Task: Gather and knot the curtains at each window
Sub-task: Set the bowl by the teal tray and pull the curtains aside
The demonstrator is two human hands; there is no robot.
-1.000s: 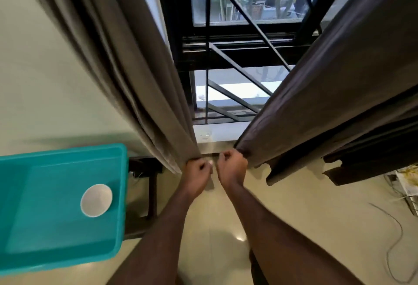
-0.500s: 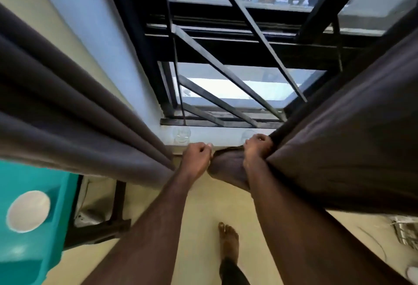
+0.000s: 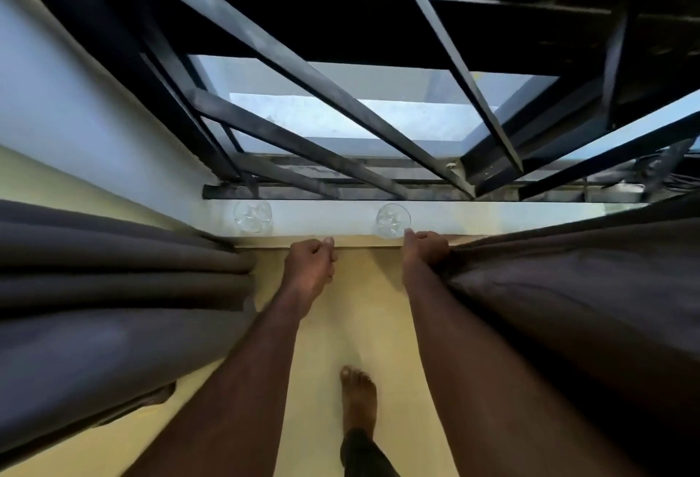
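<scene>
Dark grey curtain (image 3: 575,287) bunches in folds at the sill's (image 3: 492,217) right end, pinched by the right hand (image 3: 424,253). The left hand (image 3: 308,264) is curled, holding nothing visible; bare wall (image 3: 363,287) lies between them.

Cool daylight enters through the window (image 3: 378,113) and brightens the sill (image 3: 492,217), leaving the curtains (image 3: 113,306) dim and softly blurred near the edges, where the wide lens bends the bars (image 3: 288,60).
</scene>
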